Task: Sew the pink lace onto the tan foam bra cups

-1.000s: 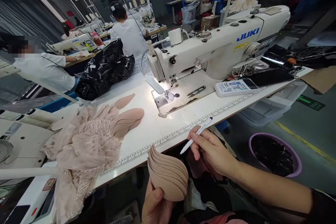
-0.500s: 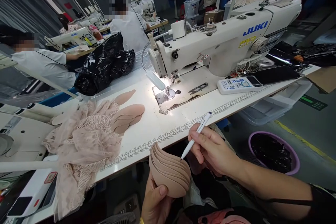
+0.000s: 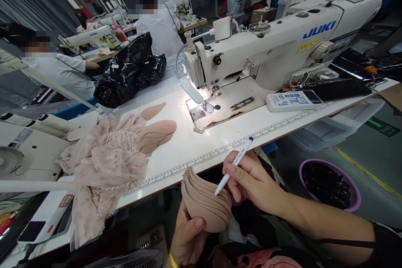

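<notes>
My left hand [image 3: 188, 238] grips a fanned stack of beige foam bra pads [image 3: 204, 203] below the front edge of the white sewing table [image 3: 194, 150]. A white pen with a blue cap [image 3: 234, 165] is held in my right hand [image 3: 251, 182], and its tip rests on the top pad of the stack. On the table lie more beige pads [image 3: 155, 134] next to a heap of pink lace fabric [image 3: 105, 163].
A white JUKI sewing machine [image 3: 282, 46] stands at the back with its lamp lit, thread snips [image 3: 241, 102] and a remote-like device [image 3: 293, 100] beside it. A black plastic bag [image 3: 130, 73] sits at the far left. Other workers sit behind. A purple bin [image 3: 329, 184] stands on the floor.
My right hand brought the pen down and left until its tip touched the pad stack. The view shifted slightly so the machine sits further right.
</notes>
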The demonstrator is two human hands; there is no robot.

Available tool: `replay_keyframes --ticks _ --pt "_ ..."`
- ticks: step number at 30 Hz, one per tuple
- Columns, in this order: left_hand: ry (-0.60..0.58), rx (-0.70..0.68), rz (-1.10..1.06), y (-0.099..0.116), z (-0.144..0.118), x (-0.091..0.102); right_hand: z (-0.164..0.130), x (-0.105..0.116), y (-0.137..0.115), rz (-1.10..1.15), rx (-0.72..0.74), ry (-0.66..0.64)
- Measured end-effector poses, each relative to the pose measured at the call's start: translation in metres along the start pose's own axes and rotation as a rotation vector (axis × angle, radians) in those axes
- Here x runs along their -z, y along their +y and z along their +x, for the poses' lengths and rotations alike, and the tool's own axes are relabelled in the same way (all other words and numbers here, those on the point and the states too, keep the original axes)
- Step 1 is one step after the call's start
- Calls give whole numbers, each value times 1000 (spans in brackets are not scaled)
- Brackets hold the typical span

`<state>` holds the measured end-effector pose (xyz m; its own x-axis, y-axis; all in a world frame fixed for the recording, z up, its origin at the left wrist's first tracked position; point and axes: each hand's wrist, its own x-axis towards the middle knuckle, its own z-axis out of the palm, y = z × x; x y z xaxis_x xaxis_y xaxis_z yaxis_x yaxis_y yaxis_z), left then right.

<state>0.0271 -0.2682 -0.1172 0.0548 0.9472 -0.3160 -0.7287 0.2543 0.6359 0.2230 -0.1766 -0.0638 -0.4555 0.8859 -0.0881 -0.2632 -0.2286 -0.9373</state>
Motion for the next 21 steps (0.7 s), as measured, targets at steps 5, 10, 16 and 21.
replay_keyframes --ticks 5,10,16,21 --pt "17 5 -9 -1 0 0 -2 1 0 16 35 24" --pt "8 23 22 -1 0 3 -3 0 -1 -40 37 -43" --pt "-7 21 18 -2 1 5 -5 -4 -4 -97 65 -36" --pt "-22 11 4 -2 2 2 -7 -4 -5 -85 69 -51"
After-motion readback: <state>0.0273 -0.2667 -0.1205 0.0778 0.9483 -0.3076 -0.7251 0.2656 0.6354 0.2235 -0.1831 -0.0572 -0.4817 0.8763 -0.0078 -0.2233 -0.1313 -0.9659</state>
